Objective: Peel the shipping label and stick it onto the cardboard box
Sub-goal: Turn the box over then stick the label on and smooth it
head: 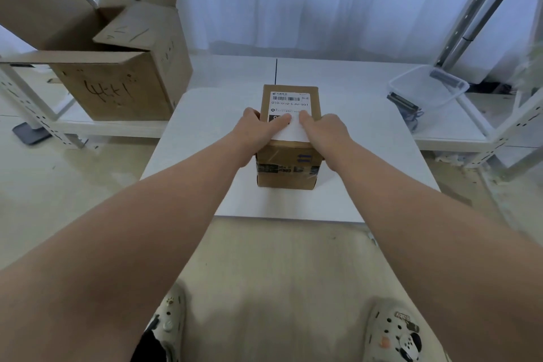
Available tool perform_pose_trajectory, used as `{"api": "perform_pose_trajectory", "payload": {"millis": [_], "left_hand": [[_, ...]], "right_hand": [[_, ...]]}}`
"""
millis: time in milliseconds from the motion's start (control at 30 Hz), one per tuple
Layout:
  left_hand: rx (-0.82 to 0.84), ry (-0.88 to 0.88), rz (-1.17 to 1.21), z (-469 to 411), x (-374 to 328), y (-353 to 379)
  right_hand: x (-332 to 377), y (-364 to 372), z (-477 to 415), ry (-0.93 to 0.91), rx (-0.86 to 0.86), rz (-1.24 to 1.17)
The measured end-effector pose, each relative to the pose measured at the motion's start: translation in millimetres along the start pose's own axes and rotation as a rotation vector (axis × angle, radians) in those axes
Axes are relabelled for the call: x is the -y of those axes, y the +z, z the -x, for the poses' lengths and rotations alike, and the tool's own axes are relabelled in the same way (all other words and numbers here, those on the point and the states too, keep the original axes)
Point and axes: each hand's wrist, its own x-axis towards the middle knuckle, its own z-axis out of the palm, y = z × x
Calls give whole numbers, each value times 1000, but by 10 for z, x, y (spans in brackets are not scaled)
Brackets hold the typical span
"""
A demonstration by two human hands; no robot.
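A small brown cardboard box (286, 167) stands on a white table (205, 138) in front of me. A white shipping label (289, 101) with a barcode lies on the box's top face. Its near part looks plain white and curls toward me. My left hand (258, 129) grips the box's left top edge, its thumb pressing on the label. My right hand (326, 134) holds the right top edge, its thumb also on the label. Both thumbs nearly meet at the label's middle.
A large open cardboard box (117, 67) sits on a low white shelf at the left. A clear plastic tub (426, 87) with dark items rests on the shelf at the right. White metal rack posts stand on both sides. My shoes show on the floor below.
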Motion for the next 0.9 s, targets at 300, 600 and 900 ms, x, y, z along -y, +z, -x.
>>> {"api": "perform_pose_trajectory", "payload": {"millis": [300, 600, 900], "left_hand": [[73, 78, -78, 23, 19, -177], [179, 116, -150, 36, -1, -136], [365, 36, -25, 0, 82, -288]], "right_hand": [[14, -59, -46, 36, 59, 36], [19, -58, -21, 6, 166, 15], [-37, -233, -4, 22, 392, -33]]}}
